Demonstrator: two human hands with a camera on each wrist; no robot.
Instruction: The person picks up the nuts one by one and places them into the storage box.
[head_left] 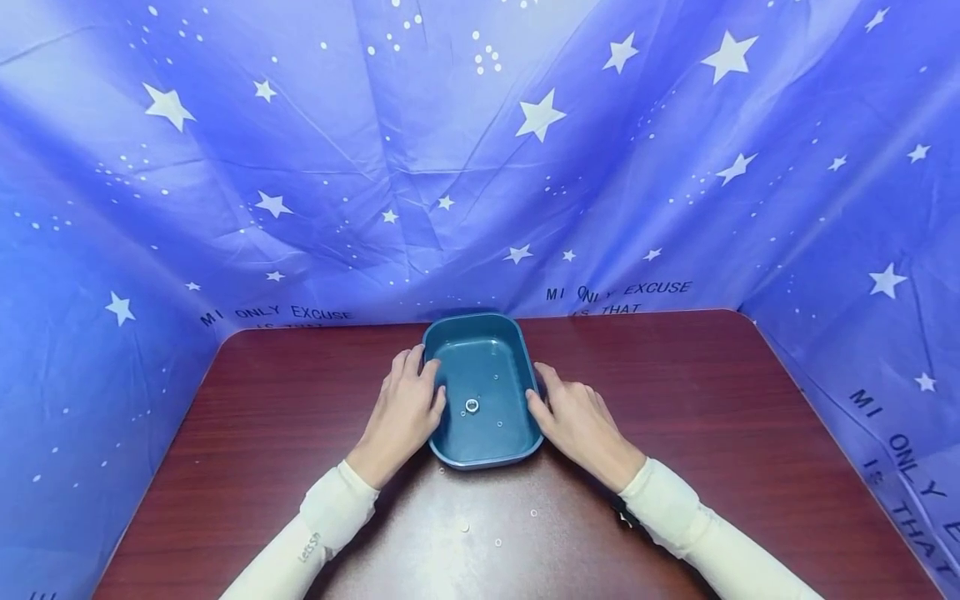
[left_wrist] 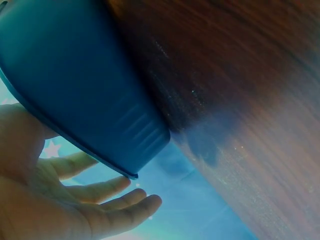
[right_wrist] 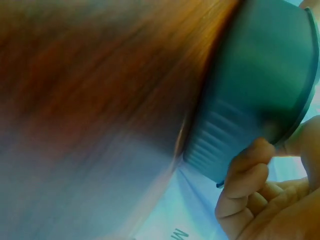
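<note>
A deep blue-green plastic tray [head_left: 480, 457] with rounded corners stands at the back middle of the table. In it lie a small silver ring-like metal piece [head_left: 472, 406] and several tiny pale rings [head_left: 499, 424]. My left hand [head_left: 401, 408] is at the tray's left rim; the left wrist view shows its fingers spread and loosely extended along the rim. On the right side my right hand [head_left: 585, 421] grips the rim, the thumb over the edge and a bent finger [right_wrist: 250, 165] against the outer wall. The tray hides some of the left fingertips.
Several tiny rings [head_left: 498, 542] lie scattered on the dark red wooden table [head_left: 300, 417], in front of the tray. A blue cloth [head_left: 450, 167] with white stars hangs behind the table's back edge and along both sides.
</note>
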